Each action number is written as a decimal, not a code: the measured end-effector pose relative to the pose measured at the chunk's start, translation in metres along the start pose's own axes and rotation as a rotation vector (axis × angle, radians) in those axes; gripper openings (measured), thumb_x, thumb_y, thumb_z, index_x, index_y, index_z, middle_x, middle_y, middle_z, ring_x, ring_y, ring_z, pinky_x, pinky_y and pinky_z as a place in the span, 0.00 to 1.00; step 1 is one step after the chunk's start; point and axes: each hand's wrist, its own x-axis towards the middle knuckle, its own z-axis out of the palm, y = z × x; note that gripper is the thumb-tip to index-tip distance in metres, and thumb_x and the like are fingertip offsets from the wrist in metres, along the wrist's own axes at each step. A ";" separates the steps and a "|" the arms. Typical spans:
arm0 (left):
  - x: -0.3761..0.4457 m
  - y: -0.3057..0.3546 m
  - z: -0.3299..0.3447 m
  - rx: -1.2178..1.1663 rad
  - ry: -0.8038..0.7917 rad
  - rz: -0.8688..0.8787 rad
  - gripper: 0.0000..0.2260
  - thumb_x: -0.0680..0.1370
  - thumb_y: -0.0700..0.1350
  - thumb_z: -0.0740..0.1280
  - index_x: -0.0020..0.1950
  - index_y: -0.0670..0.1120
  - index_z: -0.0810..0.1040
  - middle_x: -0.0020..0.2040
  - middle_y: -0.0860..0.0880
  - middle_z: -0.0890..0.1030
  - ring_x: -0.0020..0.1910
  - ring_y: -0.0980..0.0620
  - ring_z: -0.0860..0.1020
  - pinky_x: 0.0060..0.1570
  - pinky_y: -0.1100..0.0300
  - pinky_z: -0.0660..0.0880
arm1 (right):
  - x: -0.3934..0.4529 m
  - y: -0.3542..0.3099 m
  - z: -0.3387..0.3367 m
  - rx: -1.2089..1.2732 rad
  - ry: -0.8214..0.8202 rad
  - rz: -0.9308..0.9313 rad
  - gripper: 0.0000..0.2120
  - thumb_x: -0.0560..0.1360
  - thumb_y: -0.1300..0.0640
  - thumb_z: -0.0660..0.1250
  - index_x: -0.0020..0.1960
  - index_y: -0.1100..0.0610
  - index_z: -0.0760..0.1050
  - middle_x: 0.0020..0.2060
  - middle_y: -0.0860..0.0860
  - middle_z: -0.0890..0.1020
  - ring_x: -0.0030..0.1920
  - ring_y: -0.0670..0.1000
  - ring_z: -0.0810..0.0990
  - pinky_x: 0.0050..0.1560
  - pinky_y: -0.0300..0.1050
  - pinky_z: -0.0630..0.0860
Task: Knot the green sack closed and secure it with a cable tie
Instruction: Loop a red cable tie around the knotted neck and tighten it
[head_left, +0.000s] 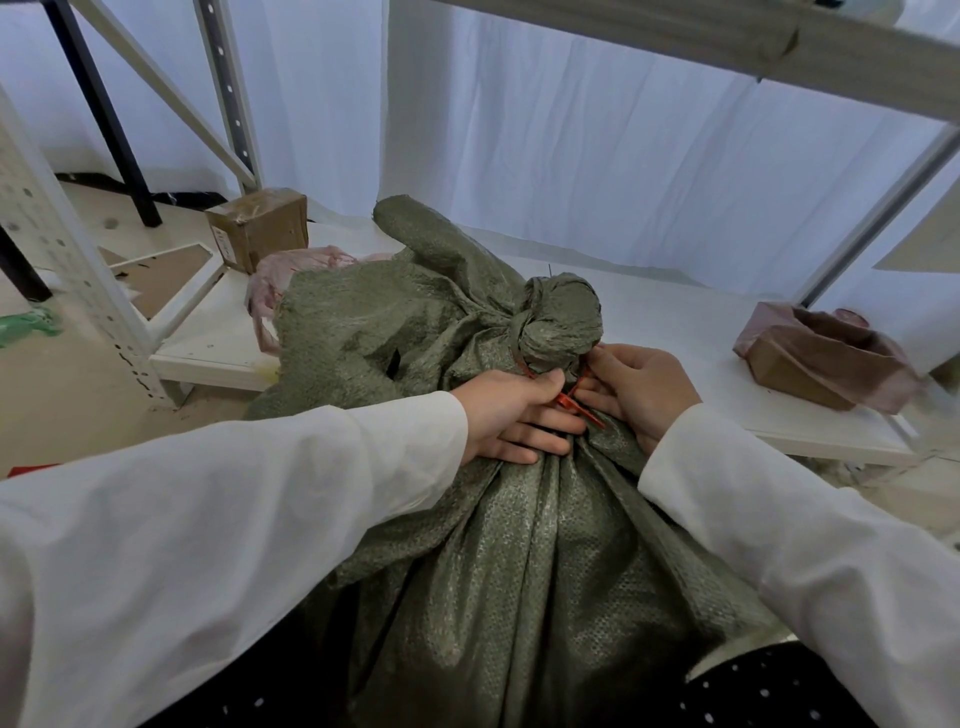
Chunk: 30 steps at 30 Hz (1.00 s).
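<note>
The sack (467, 519) is lying under both hands, its knot (558, 319) just beyond the fingers. The left hand (511, 418) and right hand (636, 387) are each pinching the red tie (574, 400) between them, below the knot. A bare shelf (675, 322) is stretching beyond the right hand.
</note>
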 end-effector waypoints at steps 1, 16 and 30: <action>0.000 0.000 0.000 -0.003 0.002 0.002 0.14 0.79 0.58 0.55 0.48 0.51 0.75 0.34 0.57 0.84 0.31 0.62 0.81 0.29 0.70 0.74 | 0.000 -0.001 -0.001 -0.009 -0.006 0.004 0.11 0.77 0.61 0.63 0.37 0.58 0.76 0.24 0.51 0.76 0.21 0.41 0.76 0.27 0.29 0.75; -0.001 0.001 0.001 -0.001 0.006 -0.001 0.15 0.79 0.58 0.55 0.46 0.51 0.75 0.33 0.58 0.84 0.32 0.61 0.82 0.33 0.67 0.74 | 0.006 0.008 -0.001 -0.143 0.027 -0.065 0.08 0.77 0.59 0.63 0.49 0.62 0.78 0.30 0.54 0.79 0.25 0.41 0.79 0.31 0.31 0.77; -0.004 0.000 0.005 -0.029 0.047 0.002 0.13 0.80 0.57 0.55 0.49 0.50 0.74 0.48 0.56 0.83 0.32 0.61 0.82 0.32 0.67 0.73 | -0.007 -0.008 -0.008 -0.019 -0.071 0.064 0.07 0.75 0.61 0.65 0.39 0.58 0.77 0.22 0.48 0.81 0.25 0.41 0.79 0.29 0.29 0.76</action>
